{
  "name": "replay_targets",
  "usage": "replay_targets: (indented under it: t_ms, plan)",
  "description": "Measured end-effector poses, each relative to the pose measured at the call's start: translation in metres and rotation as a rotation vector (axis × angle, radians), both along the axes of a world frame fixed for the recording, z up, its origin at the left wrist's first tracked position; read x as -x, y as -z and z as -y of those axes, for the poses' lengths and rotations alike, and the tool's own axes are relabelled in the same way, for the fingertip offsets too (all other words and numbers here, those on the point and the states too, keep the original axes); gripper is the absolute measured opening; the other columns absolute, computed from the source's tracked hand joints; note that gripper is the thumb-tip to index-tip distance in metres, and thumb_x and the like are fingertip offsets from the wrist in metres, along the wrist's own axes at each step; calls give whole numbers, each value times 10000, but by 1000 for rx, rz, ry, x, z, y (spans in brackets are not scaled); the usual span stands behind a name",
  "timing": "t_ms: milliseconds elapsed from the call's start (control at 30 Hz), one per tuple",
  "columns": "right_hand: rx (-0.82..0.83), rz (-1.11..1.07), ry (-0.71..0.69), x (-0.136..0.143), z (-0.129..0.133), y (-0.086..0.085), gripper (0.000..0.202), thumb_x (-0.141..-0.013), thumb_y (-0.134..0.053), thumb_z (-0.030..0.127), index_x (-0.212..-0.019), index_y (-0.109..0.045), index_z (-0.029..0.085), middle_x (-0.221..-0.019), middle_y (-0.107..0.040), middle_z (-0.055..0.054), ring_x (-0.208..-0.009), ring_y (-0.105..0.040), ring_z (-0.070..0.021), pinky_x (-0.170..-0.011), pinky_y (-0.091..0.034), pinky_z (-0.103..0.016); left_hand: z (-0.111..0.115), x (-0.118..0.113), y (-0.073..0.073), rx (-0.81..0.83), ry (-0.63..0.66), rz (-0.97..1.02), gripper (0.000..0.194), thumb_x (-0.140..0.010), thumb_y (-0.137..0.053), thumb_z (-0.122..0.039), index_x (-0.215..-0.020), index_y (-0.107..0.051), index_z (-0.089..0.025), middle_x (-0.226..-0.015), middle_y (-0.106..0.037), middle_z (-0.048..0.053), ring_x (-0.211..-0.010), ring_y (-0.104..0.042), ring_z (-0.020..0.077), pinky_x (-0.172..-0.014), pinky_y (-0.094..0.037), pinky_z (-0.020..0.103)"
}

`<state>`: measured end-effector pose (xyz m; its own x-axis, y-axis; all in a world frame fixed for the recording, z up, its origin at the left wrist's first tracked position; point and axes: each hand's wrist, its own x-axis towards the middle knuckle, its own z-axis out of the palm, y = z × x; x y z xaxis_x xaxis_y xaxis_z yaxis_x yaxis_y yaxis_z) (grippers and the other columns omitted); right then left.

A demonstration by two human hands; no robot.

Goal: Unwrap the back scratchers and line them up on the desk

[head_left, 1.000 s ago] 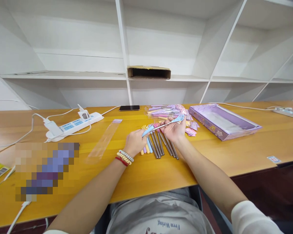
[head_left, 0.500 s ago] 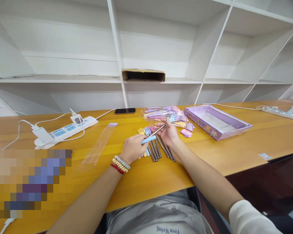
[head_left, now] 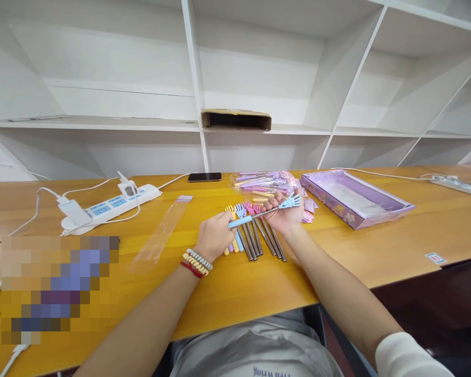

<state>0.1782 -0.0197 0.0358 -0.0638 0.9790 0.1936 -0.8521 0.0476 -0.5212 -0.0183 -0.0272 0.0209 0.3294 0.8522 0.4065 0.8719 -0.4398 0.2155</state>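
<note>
A blue telescopic back scratcher (head_left: 264, 212) with a hand-shaped head lies slantwise between my hands. My left hand (head_left: 215, 234) is closed around its light blue handle. Palm up, my right hand (head_left: 288, 217) has its fingers curled at the metal rod near the blue head, which rests over the palm. Under and beside the hands are loose scratcher parts: yellow, blue and pink hand-shaped heads (head_left: 241, 210), several metal tubes (head_left: 254, 243), and coloured handles (head_left: 235, 245) partly hidden by my left hand.
Behind my hands lies a pile of bagged back scratchers (head_left: 265, 180). A purple tray box (head_left: 372, 222) stands to the right. Leftward are a clear plastic sleeve (head_left: 163, 235), a power strip (head_left: 110, 207) with cables, and a phone (head_left: 204, 177). White shelving (head_left: 141, 124) rises behind the table.
The scratcher's blue head has turned and now lies more openly over my right palm, where fingers had partly covered it. My left hand keeps its hold on the handle.
</note>
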Motion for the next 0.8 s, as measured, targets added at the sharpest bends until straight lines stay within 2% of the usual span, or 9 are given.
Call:
replay_targets:
  t_ms: [133,267,400,500,567,667,800]
  plan:
    - [11,-12,14,0,-2,1,576,-793,-235,696,-575,-436,203,-483,-439,-1,-494,-463,-151,-549,-432,-323,0,-1,-2,24,-8,-2,111,-773,-525,-299,-736,-563,-201,-770,-654,44,-747,-602,194,-596,-350,277]
    - [67,-31,78,-3,-6,3,600,-783,-222,712,-641,-498,200,-506,-502,-23,-520,-519,-169,-566,-457,-336,1,-2,-3,138,42,22,194,-810,-491,-369,-741,-570,-205,-716,-664,30,-694,-608,177,-583,-357,258]
    - [94,20,97,-4,-10,5,672,-758,-189,759,-757,-541,187,-626,-611,-70,-622,-607,-215,-600,-489,-374,2,-2,-4,193,87,33,227,-832,-465,-392,-768,-581,-208,-653,-657,14,-649,-606,167,-586,-361,254]
    - [124,91,119,-2,-13,6,635,-741,-273,771,-805,-522,191,-724,-648,-78,-644,-630,-214,-548,-500,-357,2,-3,-3,155,86,29,301,-868,-403,-407,-739,-578,-199,-656,-656,32,-652,-602,172,-588,-357,259]
    - [129,173,140,1,-15,7,495,-770,-415,682,-813,-510,198,-737,-649,-53,-629,-632,-195,-518,-507,-334,2,-3,-3,130,78,27,329,-879,-380,-412,-735,-581,-194,-677,-659,43,-649,-597,171,-587,-354,260]
    - [126,326,212,5,-16,10,254,-779,-611,429,-805,-522,192,-669,-622,-4,-558,-610,-156,-449,-502,-280,2,-3,-1,122,93,30,299,-859,-425,-421,-767,-602,-197,-709,-666,42,-659,-595,167,-586,-352,251]
    - [85,360,254,6,-16,11,145,-742,-676,232,-766,-549,166,-575,-565,26,-468,-554,-112,-402,-495,-237,3,-2,1,133,184,30,327,-842,-456,-468,-790,-637,-200,-749,-672,40,-676,-595,153,-604,-361,238]
